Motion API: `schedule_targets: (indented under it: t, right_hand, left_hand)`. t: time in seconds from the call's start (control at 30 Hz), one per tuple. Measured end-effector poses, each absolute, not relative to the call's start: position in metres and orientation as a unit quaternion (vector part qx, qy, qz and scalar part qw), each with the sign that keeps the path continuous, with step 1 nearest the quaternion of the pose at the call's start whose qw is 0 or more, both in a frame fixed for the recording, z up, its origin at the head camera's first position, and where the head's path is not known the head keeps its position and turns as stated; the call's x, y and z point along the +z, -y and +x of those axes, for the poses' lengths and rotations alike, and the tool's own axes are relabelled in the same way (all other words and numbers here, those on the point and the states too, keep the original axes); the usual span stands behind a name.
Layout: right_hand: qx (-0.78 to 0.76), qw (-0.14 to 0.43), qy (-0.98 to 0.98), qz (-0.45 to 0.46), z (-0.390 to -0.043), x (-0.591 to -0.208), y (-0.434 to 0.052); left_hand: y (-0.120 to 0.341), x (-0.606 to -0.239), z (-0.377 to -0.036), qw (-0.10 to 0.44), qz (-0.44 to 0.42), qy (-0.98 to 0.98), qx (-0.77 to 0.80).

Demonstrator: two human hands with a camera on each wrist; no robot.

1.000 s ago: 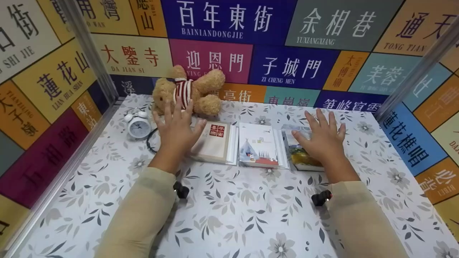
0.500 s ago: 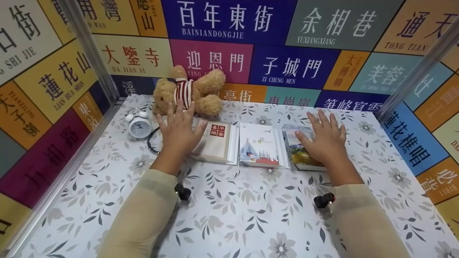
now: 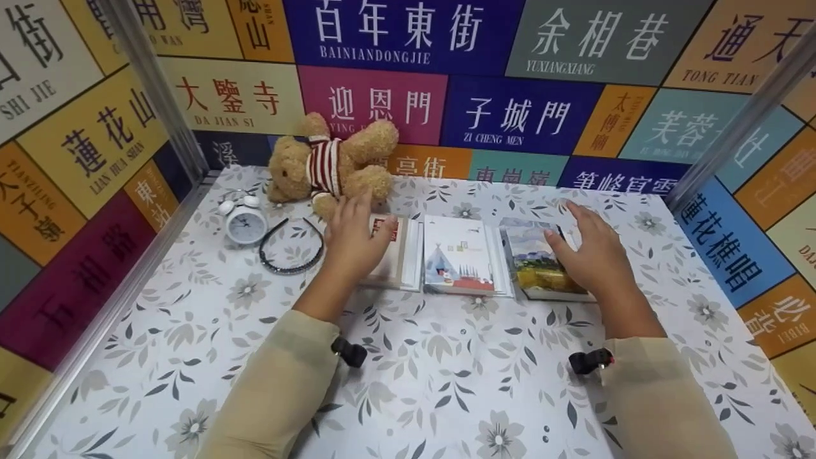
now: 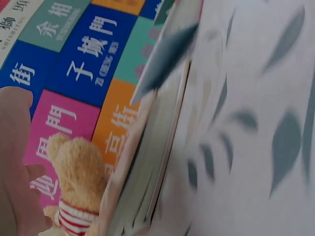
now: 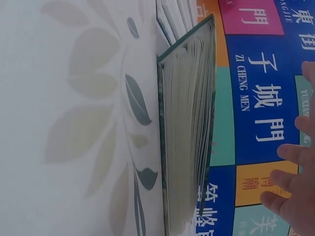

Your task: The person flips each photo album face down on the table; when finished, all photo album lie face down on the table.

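Observation:
Three small books lie in a row on the table. My left hand (image 3: 356, 245) hovers over the beige book (image 3: 390, 271) at the left, fingers spread loosely, and hides much of its cover. In the middle is a white book (image 3: 460, 255) with a tent picture. The right book (image 3: 539, 258) has a painted landscape cover; my right hand (image 3: 594, 252) overlaps its right side, fingers extended. In the left wrist view the beige book's page edges (image 4: 152, 162) show beside my hand. The right wrist view shows the landscape book's page edges (image 5: 184, 132), with my fingers (image 5: 288, 184) above the cover. Neither hand holds anything.
A teddy bear (image 3: 328, 159) in a striped shirt lies at the back left against the wall. A white alarm clock (image 3: 244, 220) and a dark headband (image 3: 291, 268) sit left of the books. Printed wall panels (image 3: 523, 115) enclose the flowered tabletop (image 3: 440, 382).
My left hand has moved right and slightly down, uncovering the headband and more of the bear. My right hand has shifted a little right and down, showing more of the landscape cover.

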State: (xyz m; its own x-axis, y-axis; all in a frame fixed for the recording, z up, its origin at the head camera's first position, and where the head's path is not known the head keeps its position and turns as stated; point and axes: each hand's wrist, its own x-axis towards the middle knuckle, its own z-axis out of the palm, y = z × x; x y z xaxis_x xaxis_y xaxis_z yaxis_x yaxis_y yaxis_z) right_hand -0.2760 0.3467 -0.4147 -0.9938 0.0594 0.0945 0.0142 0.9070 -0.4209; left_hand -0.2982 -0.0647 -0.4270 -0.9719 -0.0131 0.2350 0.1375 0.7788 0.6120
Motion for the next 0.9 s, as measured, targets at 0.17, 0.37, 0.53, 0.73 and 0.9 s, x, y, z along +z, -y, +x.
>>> schedule_targets:
  t: [0.17,0.37,0.53,0.73,0.9]
  right_hand:
    - [0.241,0.034,0.969,-0.042,-0.271,-0.409,-0.353]
    - [0.244,0.024,0.968,-0.050,-0.265,-0.409,-0.362]
    - [0.268,0.007,0.963,-0.044,-0.264,-0.413,-0.376]
    - [0.310,-0.010,0.950,-0.034,-0.269,-0.420,-0.390]
    - [0.334,-0.023,0.941,-0.047,-0.272,-0.426,-0.396]
  left_hand:
    - [0.034,-0.422,-0.290,0.088,-0.064,0.917,-0.383]
    - [-0.004,-0.421,-0.285,0.046,-0.097,0.897,-0.429]
    - [-0.040,-0.426,-0.278,0.003,-0.119,0.872,-0.474]
    - [-0.079,-0.433,-0.274,-0.046,-0.137,0.840,-0.523]
    - [-0.108,-0.437,-0.274,-0.086,-0.116,0.778,-0.611]
